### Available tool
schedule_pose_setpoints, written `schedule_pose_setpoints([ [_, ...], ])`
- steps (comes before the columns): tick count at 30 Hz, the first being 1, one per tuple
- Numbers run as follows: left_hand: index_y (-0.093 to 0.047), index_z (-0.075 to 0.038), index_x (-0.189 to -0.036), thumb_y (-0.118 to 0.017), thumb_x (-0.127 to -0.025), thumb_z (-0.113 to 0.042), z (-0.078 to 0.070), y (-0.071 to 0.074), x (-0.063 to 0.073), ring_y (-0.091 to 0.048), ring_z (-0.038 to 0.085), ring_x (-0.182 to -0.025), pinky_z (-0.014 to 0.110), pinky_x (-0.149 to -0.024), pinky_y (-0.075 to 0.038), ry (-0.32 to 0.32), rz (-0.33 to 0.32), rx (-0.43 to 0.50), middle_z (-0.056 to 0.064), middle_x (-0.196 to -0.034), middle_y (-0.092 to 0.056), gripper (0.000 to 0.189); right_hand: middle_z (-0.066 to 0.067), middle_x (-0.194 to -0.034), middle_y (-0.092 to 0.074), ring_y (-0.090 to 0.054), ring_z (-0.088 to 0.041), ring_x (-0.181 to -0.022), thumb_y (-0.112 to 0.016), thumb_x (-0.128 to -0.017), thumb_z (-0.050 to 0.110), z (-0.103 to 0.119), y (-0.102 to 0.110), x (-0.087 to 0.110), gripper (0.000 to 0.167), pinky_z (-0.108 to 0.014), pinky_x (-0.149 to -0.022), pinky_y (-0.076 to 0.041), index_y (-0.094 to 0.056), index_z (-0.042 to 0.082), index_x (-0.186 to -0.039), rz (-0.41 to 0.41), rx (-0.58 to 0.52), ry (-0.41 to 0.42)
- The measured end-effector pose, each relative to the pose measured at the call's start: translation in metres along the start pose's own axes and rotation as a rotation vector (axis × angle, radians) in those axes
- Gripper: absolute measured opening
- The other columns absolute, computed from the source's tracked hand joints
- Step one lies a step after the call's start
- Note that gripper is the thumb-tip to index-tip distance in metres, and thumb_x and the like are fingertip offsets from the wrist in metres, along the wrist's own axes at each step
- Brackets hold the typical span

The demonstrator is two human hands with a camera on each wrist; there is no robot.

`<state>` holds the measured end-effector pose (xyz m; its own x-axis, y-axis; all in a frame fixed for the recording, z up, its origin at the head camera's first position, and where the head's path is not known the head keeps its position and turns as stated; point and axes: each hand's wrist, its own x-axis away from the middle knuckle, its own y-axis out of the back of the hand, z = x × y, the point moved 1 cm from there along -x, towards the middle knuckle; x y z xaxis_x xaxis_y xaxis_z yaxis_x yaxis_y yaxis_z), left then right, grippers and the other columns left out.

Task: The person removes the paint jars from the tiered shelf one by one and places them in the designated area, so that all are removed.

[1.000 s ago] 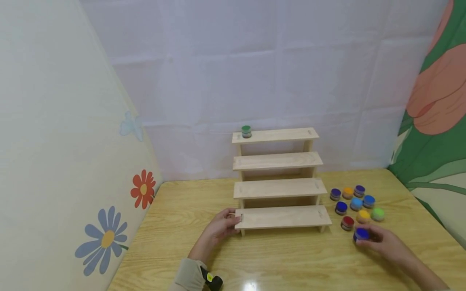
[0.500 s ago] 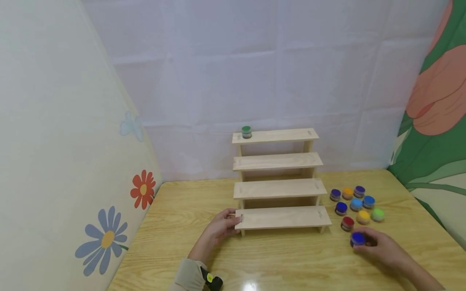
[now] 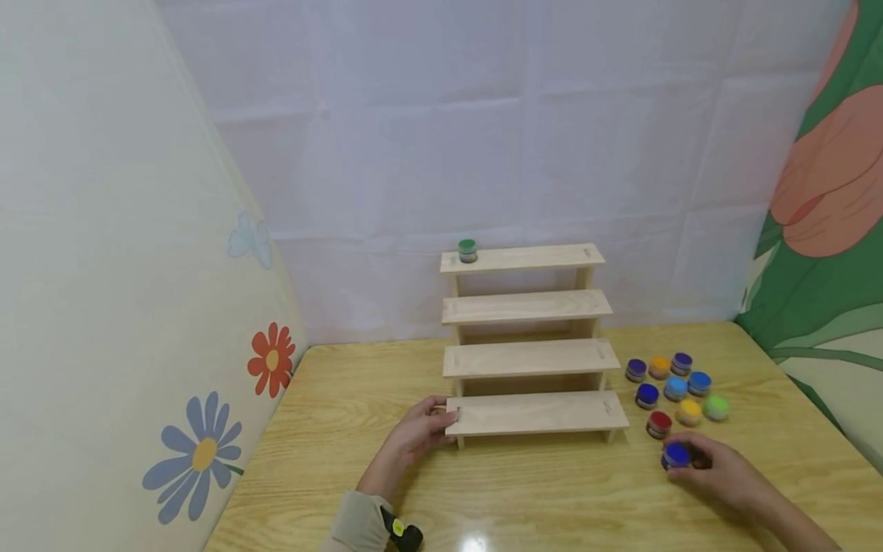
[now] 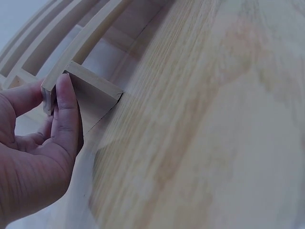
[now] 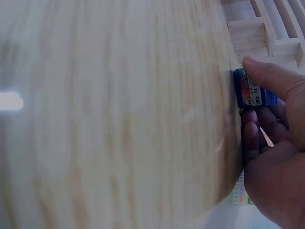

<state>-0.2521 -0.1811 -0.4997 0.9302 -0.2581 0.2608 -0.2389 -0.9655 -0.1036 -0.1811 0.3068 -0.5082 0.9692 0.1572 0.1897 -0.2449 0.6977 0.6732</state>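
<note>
A four-tier wooden display stand (image 3: 534, 414) stands on the table, shaped like steps. At the left end of its lowest board, my left hand (image 3: 417, 433) pinches the board's edge between thumb and fingers; the left wrist view shows the same grip on the board end (image 4: 59, 81). My right hand (image 3: 724, 471) holds a small blue paint jar (image 3: 676, 457) between thumb and fingers, low over the table to the right of the stand. Its printed label shows on the jar (image 5: 252, 90) in the right wrist view. A green-lidded jar (image 3: 467, 251) sits at the left end of the top tier.
Several more jars stand grouped right of the stand, among them a red one (image 3: 658, 424), a yellow one (image 3: 688, 412) and a light green one (image 3: 716, 407). A white cloth (image 3: 386, 169) hangs behind the wooden table (image 3: 359, 383). Flower-printed panels flank both sides.
My right hand has drawn the blue paint jar slightly left and toward me, away from the other jars. The left hand stays on the stand.
</note>
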Motion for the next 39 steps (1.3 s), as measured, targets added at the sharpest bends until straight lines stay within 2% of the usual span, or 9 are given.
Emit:
schedule_pose_setpoints([
  [2,-0.044,0.009,-0.135,-0.064,-0.097,-0.004,0.000,0.000,-0.001,-0.064,0.014,-0.081,0.024,-0.067,-0.056,0.000,0.001,0.005,0.007,-0.099,-0.058,0.045,-0.019,-0.126,-0.062,-0.061,-0.032,-0.109,-0.079,-0.088,0.038,0.000,0.001,0.001,0.057,-0.045,-0.086,-0.053,-0.061,0.007,-0.133,0.005,-0.008,-0.003],
  [5,-0.044,0.009,-0.135,-0.063,-0.097,-0.003,0.000,0.000,-0.001,-0.063,0.013,-0.081,0.024,-0.067,-0.056,-0.002,0.002,0.016,0.007,-0.098,-0.058,0.044,-0.016,-0.125,-0.063,-0.061,-0.026,-0.106,-0.077,-0.090,0.038,0.000,0.004,0.003,0.055,-0.038,-0.084,-0.053,-0.061,0.006,-0.132,0.003,-0.018,0.023],
  [9,-0.044,0.009,-0.134,-0.063,-0.097,-0.002,0.000,0.001,-0.001,-0.063,0.013,-0.080,0.023,-0.066,-0.056,-0.004,0.001,0.021,0.006,-0.097,-0.058,0.043,-0.011,-0.120,-0.065,-0.059,-0.009,-0.097,-0.073,-0.094,0.029,0.003,0.011,0.005,0.045,-0.027,-0.080,-0.052,-0.062,0.003,-0.129,-0.016,-0.040,0.121],
  [14,-0.045,0.008,-0.134,-0.063,-0.097,-0.003,0.000,0.000,-0.001,-0.064,0.014,-0.081,0.024,-0.067,-0.056,0.000,-0.003,0.017,0.006,-0.098,-0.059,0.043,-0.014,-0.119,-0.066,-0.057,0.004,-0.091,-0.069,-0.098,0.020,0.016,0.024,0.005,0.039,-0.023,-0.077,-0.054,-0.061,-0.003,-0.128,-0.063,-0.071,0.214],
  [17,-0.045,0.008,-0.134,-0.064,-0.097,-0.004,0.000,0.000,-0.001,-0.064,0.014,-0.081,0.024,-0.067,-0.056,0.002,0.001,0.015,0.006,-0.098,-0.059,0.043,-0.017,-0.119,-0.065,-0.057,0.005,-0.093,-0.067,-0.099,0.018,0.028,0.034,0.003,0.038,-0.023,-0.077,-0.055,-0.060,-0.005,-0.129,-0.093,-0.075,0.248],
  [21,-0.044,0.008,-0.134,-0.064,-0.097,-0.004,0.000,0.001,-0.001,-0.064,0.014,-0.081,0.024,-0.067,-0.057,0.003,0.007,0.015,0.006,-0.098,-0.059,0.044,-0.019,-0.120,-0.064,-0.058,0.004,-0.094,-0.064,-0.101,0.017,0.048,0.047,0.000,0.039,-0.025,-0.076,-0.057,-0.058,-0.007,-0.131,-0.090,-0.110,0.287],
  [28,-0.044,0.008,-0.135,-0.064,-0.097,-0.004,0.001,0.001,-0.001,-0.065,0.015,-0.082,0.025,-0.068,-0.057,0.005,0.005,0.010,0.007,-0.100,-0.060,0.044,0.000,-0.116,-0.068,-0.061,0.001,-0.097,-0.064,-0.101,0.016,0.078,0.063,-0.013,0.035,-0.024,-0.077,-0.056,-0.060,-0.001,-0.132,-0.139,-0.087,0.393],
  [34,-0.044,0.007,-0.135,-0.064,-0.097,-0.005,0.000,0.001,-0.001,-0.064,0.015,-0.083,0.025,-0.069,-0.057,0.003,0.011,0.009,0.008,-0.101,-0.059,0.045,-0.017,-0.120,-0.066,-0.061,0.001,-0.096,-0.064,-0.101,0.016,0.107,0.071,-0.024,0.036,-0.024,-0.076,-0.057,-0.059,-0.001,-0.133,-0.155,-0.063,0.434],
  [39,-0.045,0.007,-0.135,-0.064,-0.097,-0.006,0.000,0.001,-0.001,-0.065,0.015,-0.084,0.025,-0.070,-0.057,0.003,0.022,0.008,0.007,-0.101,-0.059,0.044,-0.019,-0.124,-0.064,-0.062,-0.001,-0.097,-0.062,-0.103,0.020,0.132,0.078,-0.035,0.039,-0.026,-0.076,-0.058,-0.057,0.000,-0.135,-0.129,-0.067,0.425],
])
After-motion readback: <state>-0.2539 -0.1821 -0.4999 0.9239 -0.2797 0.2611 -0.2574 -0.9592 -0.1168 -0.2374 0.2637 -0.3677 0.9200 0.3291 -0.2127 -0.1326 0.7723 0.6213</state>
